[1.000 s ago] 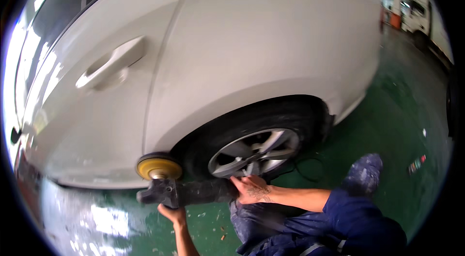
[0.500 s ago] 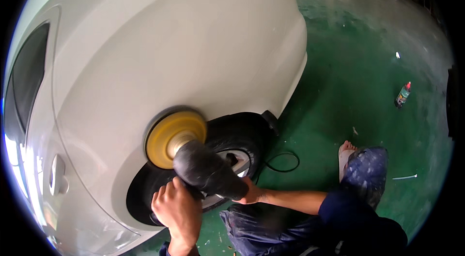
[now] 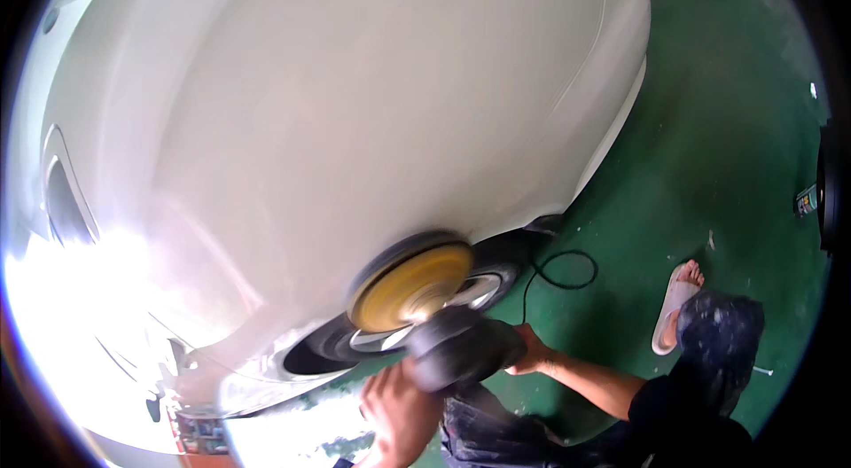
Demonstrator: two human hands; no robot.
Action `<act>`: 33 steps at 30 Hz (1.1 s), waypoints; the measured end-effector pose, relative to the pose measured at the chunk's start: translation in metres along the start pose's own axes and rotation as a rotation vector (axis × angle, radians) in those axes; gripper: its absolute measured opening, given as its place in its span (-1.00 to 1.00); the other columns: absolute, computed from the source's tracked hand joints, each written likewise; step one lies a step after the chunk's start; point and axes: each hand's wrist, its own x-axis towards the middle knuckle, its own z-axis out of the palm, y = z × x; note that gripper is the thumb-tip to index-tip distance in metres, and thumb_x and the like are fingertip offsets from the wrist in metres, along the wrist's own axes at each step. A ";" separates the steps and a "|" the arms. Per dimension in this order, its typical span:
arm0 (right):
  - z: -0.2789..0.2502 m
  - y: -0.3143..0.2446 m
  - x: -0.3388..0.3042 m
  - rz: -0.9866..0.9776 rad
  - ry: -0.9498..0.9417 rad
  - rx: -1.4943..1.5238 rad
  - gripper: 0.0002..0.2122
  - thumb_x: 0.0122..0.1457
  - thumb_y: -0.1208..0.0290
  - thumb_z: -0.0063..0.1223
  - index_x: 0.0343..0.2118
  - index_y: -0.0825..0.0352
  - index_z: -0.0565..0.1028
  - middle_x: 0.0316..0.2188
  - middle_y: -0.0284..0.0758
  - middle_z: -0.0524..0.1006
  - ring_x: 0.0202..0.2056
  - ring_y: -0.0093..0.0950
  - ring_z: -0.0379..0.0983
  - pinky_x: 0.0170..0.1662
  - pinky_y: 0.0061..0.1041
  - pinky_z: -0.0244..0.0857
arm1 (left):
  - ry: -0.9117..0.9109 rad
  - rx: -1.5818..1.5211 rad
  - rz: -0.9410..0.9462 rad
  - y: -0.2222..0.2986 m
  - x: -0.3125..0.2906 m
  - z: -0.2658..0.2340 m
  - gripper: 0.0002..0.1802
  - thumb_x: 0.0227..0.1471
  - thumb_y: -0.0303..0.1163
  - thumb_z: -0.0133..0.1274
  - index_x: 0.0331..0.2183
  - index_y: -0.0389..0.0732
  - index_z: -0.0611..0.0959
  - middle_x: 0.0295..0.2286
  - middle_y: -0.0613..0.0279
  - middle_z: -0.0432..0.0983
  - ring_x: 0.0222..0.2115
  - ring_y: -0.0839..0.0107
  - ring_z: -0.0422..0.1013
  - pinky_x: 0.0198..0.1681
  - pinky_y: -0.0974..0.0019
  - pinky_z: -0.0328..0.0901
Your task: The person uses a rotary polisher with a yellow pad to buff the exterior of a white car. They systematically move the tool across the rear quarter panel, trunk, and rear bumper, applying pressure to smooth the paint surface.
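An electric polisher [image 3: 461, 351] with a black body is held between my two hands in front of the white car [image 3: 381, 113]. Its round yellow backing plate [image 3: 412, 289], blurred, has a dark pad [image 3: 399, 253] behind it. That pad lies at the car's body panel, just above the rear wheel [image 3: 483, 289]; whether it touches the paint is hard to see. My left hand [image 3: 401, 410], smeared by motion, is closed at the polisher's near left side. My right hand [image 3: 530, 349] is wrapped round the rear end of the body, its fingers partly hidden.
A dark cord [image 3: 567, 284] loops over the green floor [image 3: 709, 149] beside the wheel. My sandalled foot [image 3: 678, 304] and bent knee [image 3: 722, 335] are at the right. A bottle [image 3: 805, 200] stands near the right rim. Bright light washes out the lower left.
The view has shifted, putting the car's rear panel more to the centre. The polisher has moved along the wheel arch toward the car's rear, with both hands still on it.
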 end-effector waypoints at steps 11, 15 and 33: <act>0.097 -0.151 -0.042 -0.006 0.027 -0.886 -0.49 -0.20 0.29 0.30 -0.07 0.25 0.53 -0.25 -0.17 0.62 -0.15 -0.22 0.60 -0.05 -0.31 0.47 | -0.141 -0.757 -0.352 -0.035 -0.024 -0.083 -0.68 0.00 -0.42 0.27 -0.15 -0.23 0.69 -0.29 0.09 0.62 -0.30 0.25 0.54 -0.22 0.22 0.41; 0.024 -0.167 -0.087 0.162 0.381 0.013 -0.62 -0.07 0.38 0.26 -0.12 0.28 0.53 -0.20 -0.30 0.64 -0.14 -0.41 0.60 -0.01 -0.42 0.48 | -0.337 -0.300 0.045 0.054 0.107 -0.127 -0.89 -0.16 -0.49 0.19 -0.47 -0.17 0.59 -0.58 0.11 0.53 -0.52 0.04 0.52 -0.47 0.06 0.41; 0.206 -0.208 -0.011 0.118 -0.048 -1.152 -0.56 -0.18 0.29 0.32 -0.18 0.29 0.48 -0.36 -0.15 0.61 -0.29 -0.15 0.61 -0.17 -0.19 0.50 | -0.067 -0.557 -0.322 -0.136 -0.059 -0.146 -0.70 0.01 -0.45 0.23 -0.15 -0.17 0.64 -0.19 0.12 0.56 -0.09 0.18 0.46 0.08 0.13 0.29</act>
